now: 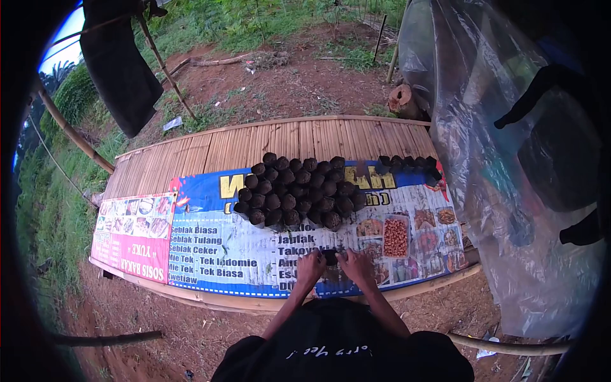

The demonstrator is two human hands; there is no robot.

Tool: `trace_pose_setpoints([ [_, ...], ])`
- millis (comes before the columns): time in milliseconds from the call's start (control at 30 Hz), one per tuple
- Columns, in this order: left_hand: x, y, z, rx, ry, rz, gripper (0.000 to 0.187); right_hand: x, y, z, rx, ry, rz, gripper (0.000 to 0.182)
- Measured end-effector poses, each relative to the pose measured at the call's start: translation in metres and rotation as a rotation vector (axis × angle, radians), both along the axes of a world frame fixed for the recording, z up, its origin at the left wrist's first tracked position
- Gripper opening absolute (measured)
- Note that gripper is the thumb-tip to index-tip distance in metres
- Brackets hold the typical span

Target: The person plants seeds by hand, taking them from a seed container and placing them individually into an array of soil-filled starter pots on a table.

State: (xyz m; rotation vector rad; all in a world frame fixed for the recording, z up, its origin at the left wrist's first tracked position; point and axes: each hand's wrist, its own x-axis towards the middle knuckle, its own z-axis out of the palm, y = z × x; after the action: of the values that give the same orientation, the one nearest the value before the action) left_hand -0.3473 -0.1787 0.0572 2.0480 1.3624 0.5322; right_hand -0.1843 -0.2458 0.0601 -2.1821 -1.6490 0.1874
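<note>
Near the front edge of the bamboo table, my left hand (310, 267) and my right hand (356, 266) grip a small black seedling bag (330, 257) from both sides. Whether it has anything inside cannot be made out. Just beyond my hands stands a tight cluster of soil-filled black seedling bags (291, 194). To the right of my right hand, a clear plastic tray (386, 256) holds reddish-brown seeds (395, 236) that look like peanuts. Further back on the right, several more black bags (410, 163) stand in a row.
A blue and white printed banner (210, 267) and a pink one (130, 245) cover part of the bamboo slat table (210, 149). Clear plastic sheeting (471, 127) hangs at the right. Dark cloth (118, 70) hangs at the upper left, near bamboo poles.
</note>
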Motion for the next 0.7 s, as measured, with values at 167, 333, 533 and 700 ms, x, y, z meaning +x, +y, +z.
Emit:
trace_pose_setpoints([
  [167,0.001,-0.017,-0.001,0.108,0.141,0.027,0.037,-0.003,0.000,-0.012,-0.043,0.097,0.043,0.032],
  [333,0.002,-0.008,-0.006,0.078,0.024,-0.031,0.022,-0.003,0.002,-0.010,-0.015,0.051,0.134,0.022],
  [533,0.003,-0.005,-0.002,0.066,0.139,-0.056,0.017,-0.008,-0.005,-0.014,0.148,0.015,0.114,0.019],
  [700,0.001,-0.010,-0.003,0.097,0.098,-0.058,0.017,-0.009,-0.006,-0.018,0.100,0.077,0.076,0.020],
])
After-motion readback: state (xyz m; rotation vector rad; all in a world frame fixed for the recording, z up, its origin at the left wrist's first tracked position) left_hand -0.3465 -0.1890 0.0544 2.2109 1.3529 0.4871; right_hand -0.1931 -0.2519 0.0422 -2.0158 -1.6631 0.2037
